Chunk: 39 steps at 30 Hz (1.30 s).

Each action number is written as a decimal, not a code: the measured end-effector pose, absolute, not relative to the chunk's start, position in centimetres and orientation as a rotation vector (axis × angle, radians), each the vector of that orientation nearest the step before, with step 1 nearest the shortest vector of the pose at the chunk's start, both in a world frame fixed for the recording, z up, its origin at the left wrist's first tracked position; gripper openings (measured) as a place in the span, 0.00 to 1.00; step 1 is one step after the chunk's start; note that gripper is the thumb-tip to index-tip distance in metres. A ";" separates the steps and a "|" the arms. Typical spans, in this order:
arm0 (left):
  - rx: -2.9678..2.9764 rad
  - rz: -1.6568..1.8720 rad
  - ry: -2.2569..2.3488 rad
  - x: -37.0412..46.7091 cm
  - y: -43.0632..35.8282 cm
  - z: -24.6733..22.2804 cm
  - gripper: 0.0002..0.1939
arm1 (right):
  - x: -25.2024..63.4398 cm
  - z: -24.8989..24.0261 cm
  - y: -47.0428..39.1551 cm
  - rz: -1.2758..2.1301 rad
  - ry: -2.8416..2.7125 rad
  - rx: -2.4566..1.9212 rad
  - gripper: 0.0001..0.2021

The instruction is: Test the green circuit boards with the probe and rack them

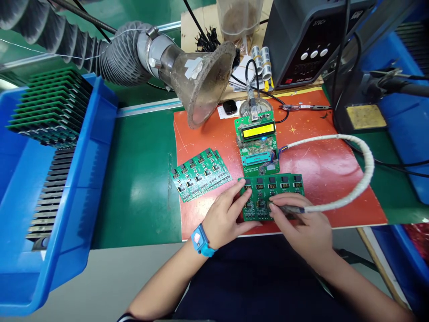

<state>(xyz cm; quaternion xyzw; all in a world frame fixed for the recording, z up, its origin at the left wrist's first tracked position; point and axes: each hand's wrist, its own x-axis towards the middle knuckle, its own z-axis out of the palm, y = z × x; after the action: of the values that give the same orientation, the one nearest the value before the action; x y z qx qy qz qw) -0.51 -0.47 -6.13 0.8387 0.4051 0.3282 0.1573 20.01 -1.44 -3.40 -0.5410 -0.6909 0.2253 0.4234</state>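
A green circuit board panel (259,210) with a row of small digit displays lies at the front edge of the orange mat. My left hand (225,210) grips its left side, fingers on the face and thumb along the lower edge. Pinched in my right hand (306,228) is a dark-ended probe (291,209) on a white-wrapped cable (363,156); its tip is at the panel's middle, mostly hidden by my fingers. That cable runs to a programmer board (258,147) with a lit yellow screen and a teal socket, just behind the panel.
More board panels (201,174) lie left on the orange mat (315,156). A blue bin (77,201) at left holds stacked green boards (50,107). A fume extraction funnel (211,85) overhangs the mat. A soldering station (311,44) and sponge holder (367,117) stand at right.
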 end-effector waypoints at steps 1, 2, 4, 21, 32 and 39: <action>2.401 0.936 1.161 -0.5 -0.5 -6.1 0.40 | 20.0 -3.4 -1.5 0.574 -1.728 -1.353 0.03; 2.401 0.935 1.163 -0.5 -0.5 -6.1 0.40 | 20.1 -3.4 -1.5 0.586 -1.724 -1.353 0.03; 2.401 0.928 1.160 -0.5 -0.5 -6.0 0.40 | 20.2 -3.4 -1.6 0.617 -1.708 -1.350 0.03; 2.388 0.948 1.152 -0.5 -0.4 -6.3 0.39 | 20.4 -4.1 -2.1 0.739 -1.637 -1.333 0.03; 2.379 0.926 1.157 -0.5 -0.5 -6.3 0.39 | 20.5 -4.1 -2.1 0.722 -1.650 -1.338 0.03; 2.382 0.927 1.159 -0.5 -0.5 -6.3 0.40 | 20.3 -4.0 -1.9 0.703 -1.653 -1.323 0.03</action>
<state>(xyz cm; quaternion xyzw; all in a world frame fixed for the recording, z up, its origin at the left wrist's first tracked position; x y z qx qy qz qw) -0.53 -0.47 -6.31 0.8369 0.4072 0.3257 0.1666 20.32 -1.91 -3.97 -0.5326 -0.6654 0.2831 0.4399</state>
